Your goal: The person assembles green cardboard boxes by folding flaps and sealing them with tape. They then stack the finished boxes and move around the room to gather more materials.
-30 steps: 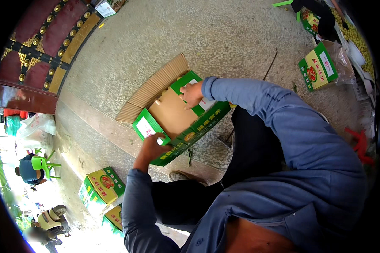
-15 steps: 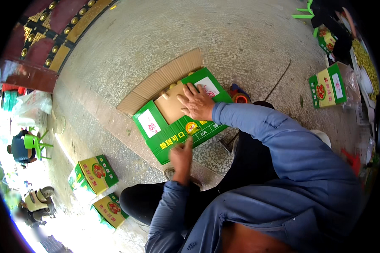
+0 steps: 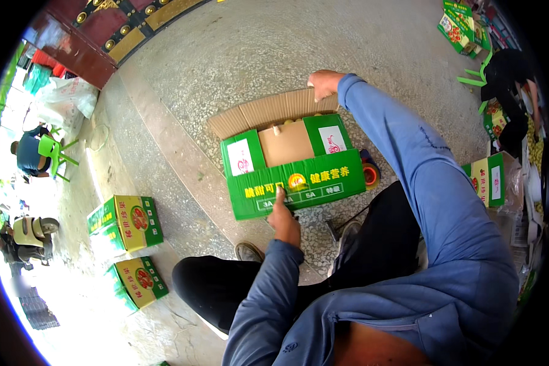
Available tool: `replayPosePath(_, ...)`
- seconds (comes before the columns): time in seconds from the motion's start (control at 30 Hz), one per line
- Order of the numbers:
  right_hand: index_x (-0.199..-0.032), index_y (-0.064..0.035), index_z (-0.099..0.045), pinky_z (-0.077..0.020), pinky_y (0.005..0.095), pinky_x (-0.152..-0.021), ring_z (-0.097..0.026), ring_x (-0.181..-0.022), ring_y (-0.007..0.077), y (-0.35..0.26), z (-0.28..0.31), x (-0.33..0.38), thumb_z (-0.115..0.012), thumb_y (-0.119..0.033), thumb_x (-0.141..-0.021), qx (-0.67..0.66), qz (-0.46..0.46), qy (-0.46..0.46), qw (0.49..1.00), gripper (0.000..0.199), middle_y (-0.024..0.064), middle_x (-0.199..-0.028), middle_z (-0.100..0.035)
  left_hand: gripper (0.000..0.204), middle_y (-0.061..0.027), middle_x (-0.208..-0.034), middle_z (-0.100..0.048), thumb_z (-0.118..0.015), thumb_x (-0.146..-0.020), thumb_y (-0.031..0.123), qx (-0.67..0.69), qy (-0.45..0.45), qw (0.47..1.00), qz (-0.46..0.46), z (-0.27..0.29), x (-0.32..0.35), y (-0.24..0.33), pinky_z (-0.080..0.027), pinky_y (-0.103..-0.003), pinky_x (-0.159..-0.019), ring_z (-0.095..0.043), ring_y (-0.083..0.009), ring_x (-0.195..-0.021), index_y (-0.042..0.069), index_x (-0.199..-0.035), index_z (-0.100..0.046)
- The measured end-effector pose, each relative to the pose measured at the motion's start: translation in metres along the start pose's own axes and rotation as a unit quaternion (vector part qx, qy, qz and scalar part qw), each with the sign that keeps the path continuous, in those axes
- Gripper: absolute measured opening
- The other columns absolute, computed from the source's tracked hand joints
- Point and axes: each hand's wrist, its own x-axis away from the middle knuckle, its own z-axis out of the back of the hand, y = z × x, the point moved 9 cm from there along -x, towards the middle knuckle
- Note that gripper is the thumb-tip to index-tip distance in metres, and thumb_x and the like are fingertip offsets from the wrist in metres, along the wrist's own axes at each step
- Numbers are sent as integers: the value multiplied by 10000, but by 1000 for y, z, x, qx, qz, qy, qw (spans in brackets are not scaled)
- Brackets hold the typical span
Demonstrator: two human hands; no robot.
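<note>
A cardboard carton [image 3: 296, 180] with green outer flaps stands on the floor before my knees. My left hand [image 3: 285, 221] pinches its near green flap, the thumb on top and the fingers hidden beneath. At the back, my right hand [image 3: 324, 84] has its fingers bent over the right end of the raised brown far flap [image 3: 265, 111]. Between the green side flaps lies a plain tan panel [image 3: 287, 143]. Small roundish pieces, perhaps fruit, show at the gap along the far flap's base.
A tape roll [image 3: 370, 175] lies right of the carton. Two green-and-yellow cartons [image 3: 139, 222] stand at left, another carton [image 3: 487, 177] at right. Beyond it, a person in black [image 3: 509, 79] bends over greenish produce. Another person sits on a green chair [image 3: 56, 155] near a parked scooter [image 3: 33, 235].
My right hand has left the tan panel and moved to the far flap's right end. My left hand stays at the near flap. The carton appears turned more square to me.
</note>
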Motion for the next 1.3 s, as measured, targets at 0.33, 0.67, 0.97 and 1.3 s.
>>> replayPosePath(0.33, -672, -10, -658, -517, 502, -589, -640, -666, 395, -117, -39, 109, -631, -110, -626, -6, 62, 107, 992, 113, 205, -668, -626, 349, -100, -955, -696, -807, -736, 96, -104, -160, 962, -194, -1, -135, 158, -533, -326, -686, -669, -208, -788, -17, -1036, -669)
replayPosePath(0.67, -1426, -236, -445, -358, 513, -1054, -351, -1311, 446, -139, -122, 117, -536, -389, -949, -172, 120, 248, 946, 509, 215, -1443, -368, 441, -126, -949, -674, -805, -776, 162, -170, -205, 933, -244, -32, -107, 183, -559, -331, -675, -671, -211, -763, -37, -1082, -558)
replayPosePath(0.97, -1446, -91, -387, -298, 544, -1090, -272, -1350, 481, -125, -122, 13, -646, -620, -793, -205, 89, 216, 950, 879, 297, -1468, -266, 458, -125, -968, -675, -828, -731, 123, -214, -217, 925, -228, -37, -111, 195, -560, -325, -698, -669, -192, -788, -39, -1073, -571)
replayPosePath(1.3, -1067, -26, -543, -513, 272, -715, -625, -821, 144, -87, -129, -103, -770, -146, -745, -798, 38, 4, 601, 412, 54, -883, -623, 425, -104, -978, -647, -703, -812, 105, -154, -300, 916, -218, -50, -129, 203, -535, -316, -724, -636, -194, -808, -33, -1176, -533)
